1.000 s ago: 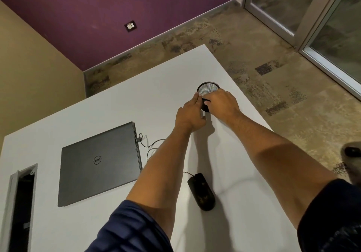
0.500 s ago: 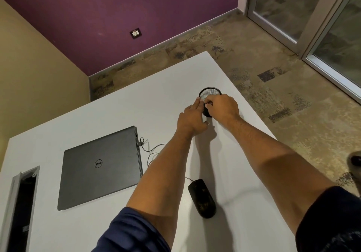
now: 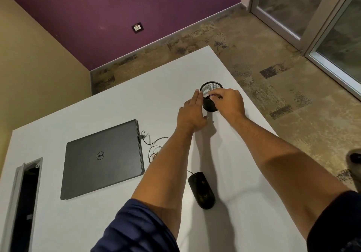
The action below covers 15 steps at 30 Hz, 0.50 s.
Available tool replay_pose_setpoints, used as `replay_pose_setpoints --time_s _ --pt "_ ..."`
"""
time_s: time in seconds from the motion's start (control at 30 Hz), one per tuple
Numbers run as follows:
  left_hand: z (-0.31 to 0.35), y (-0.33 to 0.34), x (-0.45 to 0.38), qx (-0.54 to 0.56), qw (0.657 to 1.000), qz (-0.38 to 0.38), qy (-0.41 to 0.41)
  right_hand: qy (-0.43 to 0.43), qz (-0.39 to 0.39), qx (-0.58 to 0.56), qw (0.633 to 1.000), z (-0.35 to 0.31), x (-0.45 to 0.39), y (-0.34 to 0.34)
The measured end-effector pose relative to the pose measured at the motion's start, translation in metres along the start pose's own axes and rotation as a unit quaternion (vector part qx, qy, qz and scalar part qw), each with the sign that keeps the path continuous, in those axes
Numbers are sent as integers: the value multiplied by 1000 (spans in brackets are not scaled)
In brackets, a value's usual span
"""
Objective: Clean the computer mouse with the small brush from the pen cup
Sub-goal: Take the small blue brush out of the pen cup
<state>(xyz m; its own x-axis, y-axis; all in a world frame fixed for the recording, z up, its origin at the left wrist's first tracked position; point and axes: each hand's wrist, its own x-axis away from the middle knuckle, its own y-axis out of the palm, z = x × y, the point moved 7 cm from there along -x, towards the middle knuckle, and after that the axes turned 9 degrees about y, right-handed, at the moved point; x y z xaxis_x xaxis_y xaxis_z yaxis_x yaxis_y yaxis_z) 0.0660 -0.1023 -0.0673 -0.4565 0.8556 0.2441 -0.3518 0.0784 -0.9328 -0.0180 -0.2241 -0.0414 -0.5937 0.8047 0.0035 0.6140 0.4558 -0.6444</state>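
The black mesh pen cup (image 3: pixel 212 84) stands near the far right edge of the white table (image 3: pixel 109 114). My left hand (image 3: pixel 192 114) holds the cup's left wall with straight fingers, thumb near its base. My right hand (image 3: pixel 229 103) is over the cup's near rim, with its fingertips pinched on a small dark brush (image 3: pixel 213 95), most of which is hidden. The black wired computer mouse (image 3: pixel 201 192) lies nearer to me, between my forearms, untouched.
A closed grey laptop (image 3: pixel 101 159) lies to the left, with thin cables (image 3: pixel 154 144) running from its right side towards the mouse. An open cable slot (image 3: pixel 25 203) is cut into the table at the far left. The table's right edge drops to carpet.
My right hand has risen from the cup's side to its rim and now pinches a small dark item. My left fingers have slid higher along the cup. The mouse has not moved.
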Motion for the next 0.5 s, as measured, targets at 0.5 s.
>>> replay_pose_setpoints --time_s 0.5 --pt "13 9 131 69 996 45 -39 45 -12 -228 973 4 108 -45"
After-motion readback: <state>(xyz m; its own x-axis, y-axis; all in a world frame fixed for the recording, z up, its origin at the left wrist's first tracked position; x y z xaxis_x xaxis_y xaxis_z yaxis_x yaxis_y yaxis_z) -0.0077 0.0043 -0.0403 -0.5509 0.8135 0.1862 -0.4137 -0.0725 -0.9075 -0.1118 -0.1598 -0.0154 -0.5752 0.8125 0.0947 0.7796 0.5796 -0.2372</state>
